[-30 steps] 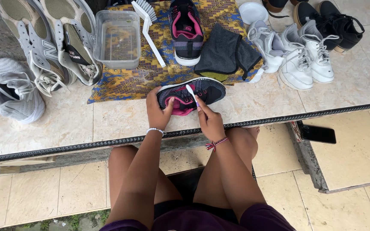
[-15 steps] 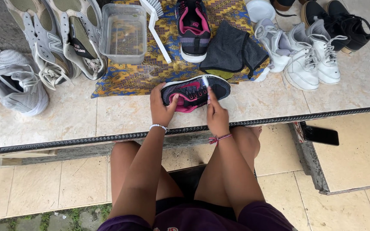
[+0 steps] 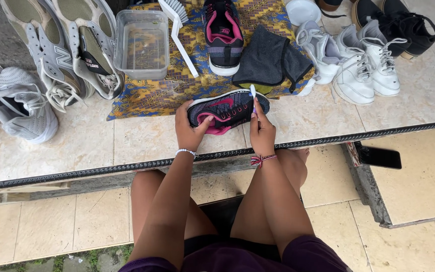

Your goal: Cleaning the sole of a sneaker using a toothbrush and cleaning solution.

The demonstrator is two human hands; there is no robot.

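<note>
Looking down from my head camera, my left hand (image 3: 191, 128) grips a black sneaker with pink trim (image 3: 226, 110) near the front edge of the tiled surface (image 3: 76, 143). My fingers are curled shut around its heel end, thumb pressing into the pink lining, so the shoe lies tilted on its side with the upper facing me and does not slide. My right hand (image 3: 262, 132) is closed on a small brush with a pale handle (image 3: 252, 94), pinched between thumb and fingers like a pen, its head touching the toe end of the shoe. The grip looks like a toothbrush hold, though the bristles are too small to make out.

The shoe rests just off the front edge of a patterned yellow and blue cloth (image 3: 152, 95) spread toward the back of the surface. On that cloth sit a clear plastic tub (image 3: 142, 44), a white scrubbing brush (image 3: 177, 20) leaning beside it, the matching black and pink sneaker (image 3: 222, 35) standing upright, and a folded dark grey cloth (image 3: 273, 60), all within my reach, I would judge, because they are kept close.

Grey running shoes (image 3: 51, 60) lie sole-up toward the left edge, with another grey pair (image 3: 21, 108) below them. White sneakers (image 3: 358, 65) and black shoes (image 3: 404, 25) crowd the right back corner. A dark phone (image 3: 378, 157) lies on a lower ledge to my right, apart from the shoes.
</note>
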